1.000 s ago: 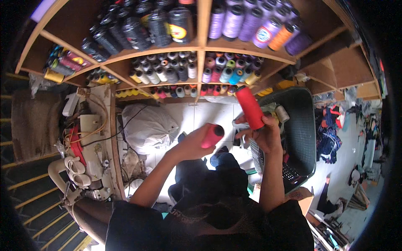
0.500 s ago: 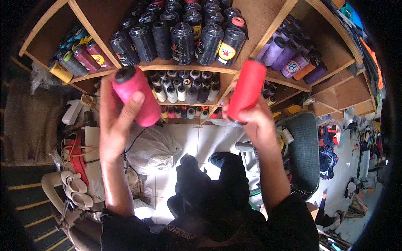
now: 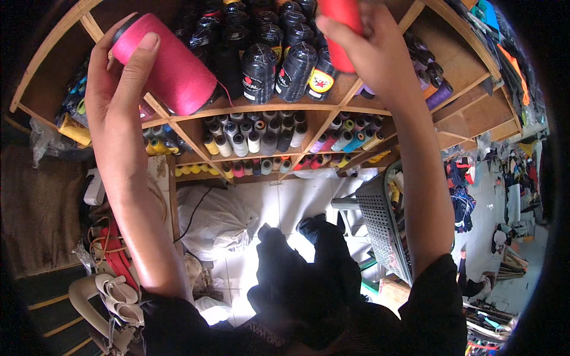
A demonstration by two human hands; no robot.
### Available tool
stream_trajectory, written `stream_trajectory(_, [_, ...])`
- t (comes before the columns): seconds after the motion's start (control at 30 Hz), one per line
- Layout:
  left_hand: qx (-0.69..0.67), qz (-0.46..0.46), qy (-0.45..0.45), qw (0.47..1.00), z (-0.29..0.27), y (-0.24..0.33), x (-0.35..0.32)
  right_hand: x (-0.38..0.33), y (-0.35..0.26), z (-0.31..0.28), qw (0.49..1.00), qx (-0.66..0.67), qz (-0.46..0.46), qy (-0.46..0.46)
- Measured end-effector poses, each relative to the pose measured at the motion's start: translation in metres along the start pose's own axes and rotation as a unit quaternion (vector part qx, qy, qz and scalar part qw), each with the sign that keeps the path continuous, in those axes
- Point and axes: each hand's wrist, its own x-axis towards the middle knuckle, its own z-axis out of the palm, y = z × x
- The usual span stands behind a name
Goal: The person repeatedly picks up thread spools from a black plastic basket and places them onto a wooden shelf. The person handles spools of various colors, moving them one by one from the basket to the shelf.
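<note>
My left hand is closed around a large pink thread spool, thumb along its side. The spool is tilted, and a loose pink thread trails from its lower end beside the shelf edge. At the upper right, my right hand grips a red thread spool, whose top is cut off by the picture's edge. Between the two hands, black thread spools, many wrapped in clear plastic, stand in rows on the upper shelf of the wooden rack. The red spool is in front of the right end of those rows.
Lower compartments hold white and grey spools and other colours. Purple spools stand behind my right forearm. On the floor are a white plastic bag and, to the right, a dark perforated basket. Sandals lie at the lower left.
Both hands have risen toward the upper shelf with their spools, the left one also outward to the left. The basket appears at a different angle.
</note>
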Motion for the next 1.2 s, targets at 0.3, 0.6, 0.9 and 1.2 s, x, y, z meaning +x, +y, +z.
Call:
stream_trajectory(0.3, [0.018, -0.003, -0.014, 1.000, -0.017, -0.018, -0.006, 0.121, 0.061, 0.048, 0.961, -0.199, 0.182, -0.066])
stream_trajectory(0.6, [0.118, 0.062, -0.021, 0.991, -0.053, -0.018, -0.010, 0.142, 0.068, 0.051, 0.887, -0.431, 0.042, -0.159])
stream_trajectory(0.9, [0.175, 0.135, 0.029, 0.975, -0.061, -0.007, 0.002, 0.157, 0.104, 0.078, 0.902, -0.384, 0.125, -0.153])
stream_trajectory(1.2, [0.165, 0.132, 0.043, 0.977, -0.045, -0.022, -0.002, 0.140, 0.106, 0.088, 0.851, -0.435, 0.156, -0.249])
